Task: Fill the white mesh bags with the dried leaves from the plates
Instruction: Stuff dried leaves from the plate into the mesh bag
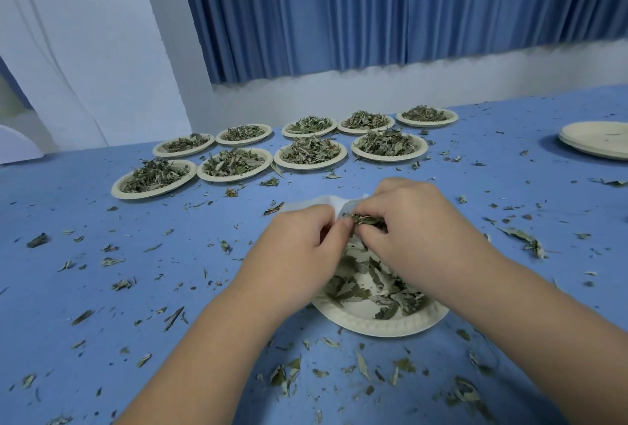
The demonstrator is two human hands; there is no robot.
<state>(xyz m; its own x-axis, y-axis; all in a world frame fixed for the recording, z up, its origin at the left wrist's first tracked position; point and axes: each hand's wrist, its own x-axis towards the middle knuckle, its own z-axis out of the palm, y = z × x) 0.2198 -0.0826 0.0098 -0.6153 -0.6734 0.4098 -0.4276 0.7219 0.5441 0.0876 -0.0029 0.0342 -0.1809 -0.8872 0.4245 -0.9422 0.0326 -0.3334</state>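
A cream paper plate [380,324] with dried green leaves [360,285] lies on the blue table right in front of me. Above its far rim, a white mesh bag [316,203] is held at its mouth by my left hand [299,244], fingers curled round the fabric. My right hand [414,231] pinches a clump of dried leaves [368,220] at the bag's opening. Most of the bag is hidden behind both hands.
Several plates heaped with dried leaves [309,152] stand in two rows across the far middle of the table. A stack of plates without leaves [598,139] sits at the far right. Loose leaf bits [285,377] are scattered over the blue cloth. Blue curtains hang behind.
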